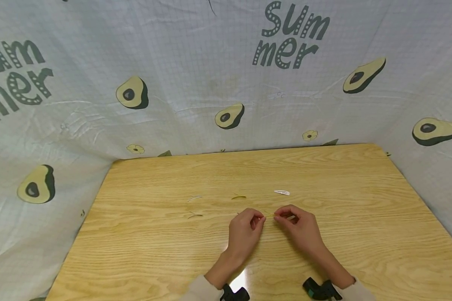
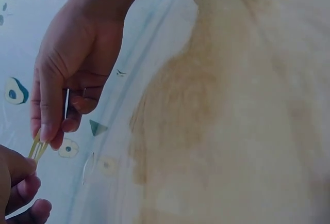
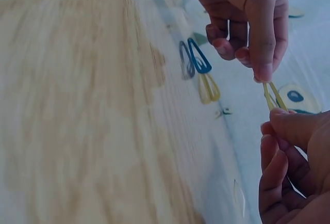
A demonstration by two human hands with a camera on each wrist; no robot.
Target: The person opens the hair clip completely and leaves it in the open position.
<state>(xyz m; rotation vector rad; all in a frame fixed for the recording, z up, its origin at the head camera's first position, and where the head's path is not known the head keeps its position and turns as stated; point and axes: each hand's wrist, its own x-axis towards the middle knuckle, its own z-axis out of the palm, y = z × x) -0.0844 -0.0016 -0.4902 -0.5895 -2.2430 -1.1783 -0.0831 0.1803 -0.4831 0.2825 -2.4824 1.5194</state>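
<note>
A yellow snap hair clip [image 1: 270,215] spans the small gap between both hands, just above the table. My left hand [image 1: 245,229] pinches one end between thumb and forefinger. The other end is pinched by the thumb and forefinger of my right hand [image 1: 302,228]. Up close, the clip's two slim prongs show in the right wrist view, with the left hand [image 3: 252,22] above and the right hand [image 3: 301,157] below. The left wrist view has the right hand [image 2: 77,59] at the top and the left hand [image 2: 18,182] at lower left.
Other hair clips lie on the wooden table [image 1: 143,251]: a white clip [image 1: 282,192], a yellow clip [image 1: 239,197], a pale grey clip [image 1: 194,197] and a thin clip [image 1: 195,215] at the left. A blue clip [image 3: 196,51] shows near the left hand. Patterned cloth [image 1: 181,83] surrounds the table.
</note>
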